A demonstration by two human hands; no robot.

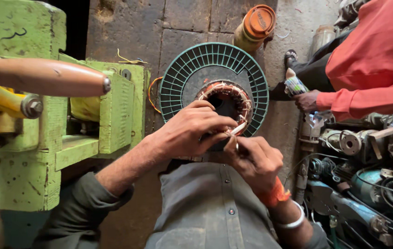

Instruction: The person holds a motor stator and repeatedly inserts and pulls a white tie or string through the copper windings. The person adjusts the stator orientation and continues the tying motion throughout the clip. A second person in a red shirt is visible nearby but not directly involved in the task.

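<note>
Stator winding (pixel 226 99) sits at twelve o'clock of both hands; left hand (pixel 192 131) and right hand (pixel 254 159) pinch its white sleeved wire (pixel 238 129).

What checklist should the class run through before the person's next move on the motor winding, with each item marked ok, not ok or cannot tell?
1. Left hand rests on the winding: ok.
2. Right hand pinches the pale sleeve end: ok.
3. Green ribbed housing sits steady: cannot tell.
4. Winding wires undamaged: cannot tell.
5. Other person's hand clear of the winding: ok.
6. Green machine clear of both hands: ok.
</note>
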